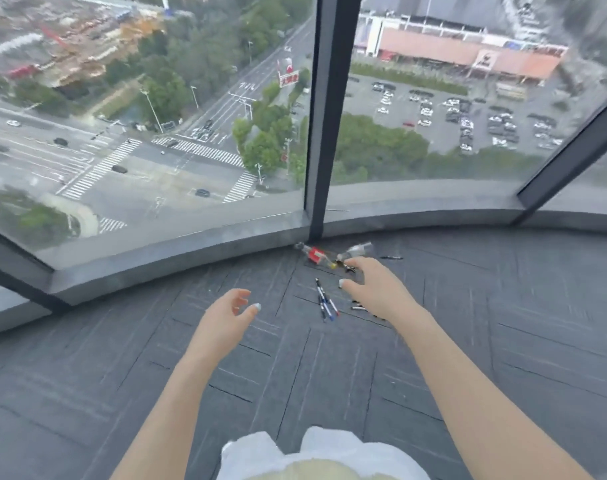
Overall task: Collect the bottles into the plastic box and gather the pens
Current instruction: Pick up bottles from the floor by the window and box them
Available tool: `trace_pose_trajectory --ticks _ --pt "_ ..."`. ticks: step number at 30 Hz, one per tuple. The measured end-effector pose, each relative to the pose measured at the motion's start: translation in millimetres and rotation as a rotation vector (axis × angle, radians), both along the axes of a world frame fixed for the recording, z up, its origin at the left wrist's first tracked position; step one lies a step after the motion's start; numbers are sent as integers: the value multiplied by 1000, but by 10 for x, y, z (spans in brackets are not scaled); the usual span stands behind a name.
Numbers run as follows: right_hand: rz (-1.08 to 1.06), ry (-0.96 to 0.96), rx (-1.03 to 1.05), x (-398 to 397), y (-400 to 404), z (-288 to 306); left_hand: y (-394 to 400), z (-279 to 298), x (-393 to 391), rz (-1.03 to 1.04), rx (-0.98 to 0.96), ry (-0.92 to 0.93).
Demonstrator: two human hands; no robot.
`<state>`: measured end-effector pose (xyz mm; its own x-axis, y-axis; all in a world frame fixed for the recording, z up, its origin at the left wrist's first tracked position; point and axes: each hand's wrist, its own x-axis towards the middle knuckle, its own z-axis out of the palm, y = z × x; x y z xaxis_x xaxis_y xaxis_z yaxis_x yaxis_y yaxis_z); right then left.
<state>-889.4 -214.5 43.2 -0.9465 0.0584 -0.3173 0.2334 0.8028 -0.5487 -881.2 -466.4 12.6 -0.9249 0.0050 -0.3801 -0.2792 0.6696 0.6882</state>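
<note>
Bottles on carpet by window frame, pens nearer.

Two bottles lying by window base, pens scattered on carpet

Matt grey carpet floor; clear plastic bottles; glossy window glass.

High-rise interior, probably an office floor: grey carpet tiles underfoot; floor-to-ceiling curved window with dark mullions at far side; streets, crossings and car park visible far below.
</note>
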Motion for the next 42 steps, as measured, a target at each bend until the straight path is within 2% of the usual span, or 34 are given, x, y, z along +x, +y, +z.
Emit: trace_pose_trajectory --ticks 8,18,27,34,38,42 --pt "-183 -65 -13 -297 506 -205 652 -21 -913 -213 -15 4" --pt "-349 -4 20 -1425 806 -99 1313 82 -2507 -436 2 61" --pt "-425 -36 -6 -1922 1184 -261 1779 -106 -3150 -551 -51 14" --pt "-346 -150 -29 -2335 1767 -704 2185 -438 -3416 -505 -122 -83" --pt "-205 -216 -24 -2726 2241 -988 2537 -747 -3635 -408 -159 -141" --pt "-44 -279 84 -3254 2816 -1355 3032 -1186 -3853 -400 -174 -199"
